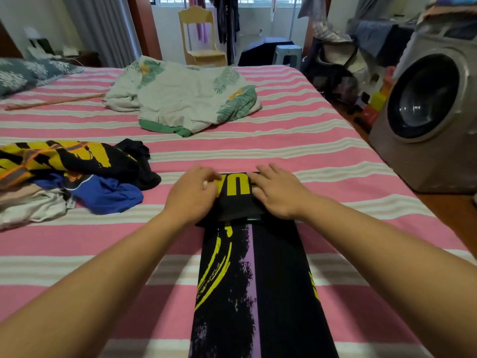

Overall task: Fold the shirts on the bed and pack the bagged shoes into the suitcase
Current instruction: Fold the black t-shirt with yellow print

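Note:
A black shirt [258, 280] with yellow and purple print lies as a long narrow strip on the bed, running from the near edge toward the middle. Its far end is folded back, showing yellow letters. My left hand [192, 193] grips the left side of that folded end, fingers curled on the cloth. My right hand [277, 191] lies on its right side, fingers spread and pressing on the fabric. A heap of unfolded shirts [72, 174], black-yellow, blue and white, sits at the left. No shoes or suitcase are in view.
The pink and white striped bed [296, 140] fills the view. A crumpled leaf-print quilt [185, 99] lies further back, a pillow [28, 73] at far left. A washing machine [428, 120] stands right of the bed, a wooden chair [200, 34] beyond it.

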### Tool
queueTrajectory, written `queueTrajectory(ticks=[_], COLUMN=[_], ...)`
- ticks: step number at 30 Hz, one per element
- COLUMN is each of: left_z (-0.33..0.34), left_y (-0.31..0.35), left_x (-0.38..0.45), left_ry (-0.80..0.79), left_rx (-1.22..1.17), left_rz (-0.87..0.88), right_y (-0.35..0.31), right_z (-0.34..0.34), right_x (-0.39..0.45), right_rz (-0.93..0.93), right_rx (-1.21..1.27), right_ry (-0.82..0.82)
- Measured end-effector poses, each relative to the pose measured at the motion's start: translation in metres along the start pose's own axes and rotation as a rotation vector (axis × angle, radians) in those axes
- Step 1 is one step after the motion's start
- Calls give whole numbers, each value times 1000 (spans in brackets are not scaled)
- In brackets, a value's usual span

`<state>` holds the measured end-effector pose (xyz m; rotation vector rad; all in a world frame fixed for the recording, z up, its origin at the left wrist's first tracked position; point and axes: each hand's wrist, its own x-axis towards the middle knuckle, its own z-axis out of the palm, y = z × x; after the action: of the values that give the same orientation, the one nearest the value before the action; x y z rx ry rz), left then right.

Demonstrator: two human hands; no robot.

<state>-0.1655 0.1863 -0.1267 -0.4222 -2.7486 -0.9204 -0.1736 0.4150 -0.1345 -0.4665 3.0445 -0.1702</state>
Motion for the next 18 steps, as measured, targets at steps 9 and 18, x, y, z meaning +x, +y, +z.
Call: queueTrajectory(ticks=[9, 18], left_z=[68, 4], left_y=[-9, 32], left_x=[14, -237], left_ry=[-566, -670], left_rx=[639, 541], left_rz=[119, 459], right_y=[15, -49], right_z=[46, 51], right_x=[15, -265], right_rz=[51, -424], right_rx=[-195, -117], right_ry=[-123, -207])
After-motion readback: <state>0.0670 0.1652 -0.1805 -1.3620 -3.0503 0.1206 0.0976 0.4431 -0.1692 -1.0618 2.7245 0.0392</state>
